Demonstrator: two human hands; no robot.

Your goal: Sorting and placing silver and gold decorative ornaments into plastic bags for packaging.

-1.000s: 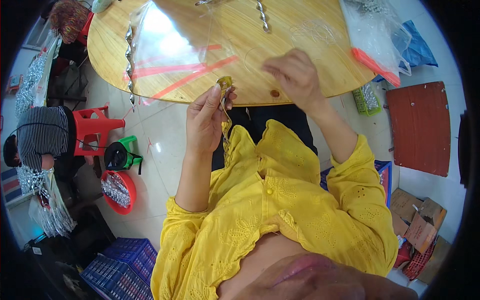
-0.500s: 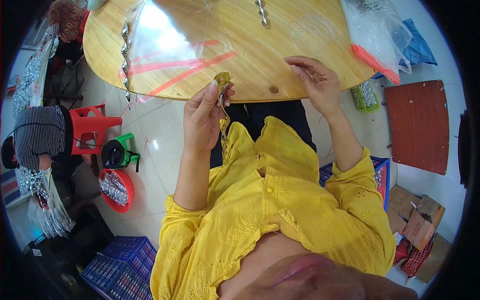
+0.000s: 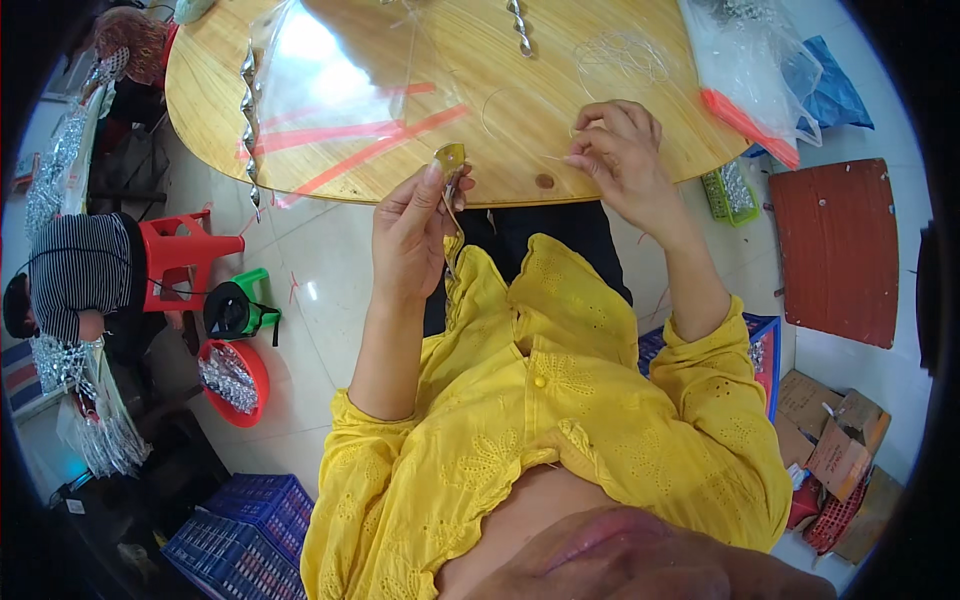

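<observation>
Close to the table's near edge, my left hand (image 3: 405, 225) is closed around the top of a shiny twisted metallic strip (image 3: 450, 157). Its flat end sticks up past my thumb and reflects yellow, while the rest hangs down in front of my shirt. To the right, my right hand (image 3: 635, 175) pinches a thin clear thread (image 3: 553, 157) whose end points toward the strip; the two are apart. Two more twisted strips lie on the wooden table (image 3: 500, 180): one silver strip (image 3: 249, 110) at the left, and another strip (image 3: 520, 30) at the far side.
A loose tangle of clear thread (image 3: 625, 60) lies beyond my right hand. Clear plastic with red bands (image 3: 365, 133) covers the table's left part; a filled plastic bag (image 3: 750, 60) sits at the right edge. At left, a person in stripes (image 3: 80, 265) is beside a red stool (image 3: 175, 255).
My right hand's fingers have drawn together, with the thread now showing between thumb and finger. My left hand has shifted slightly right with the strip, its flat end turned more into view.
</observation>
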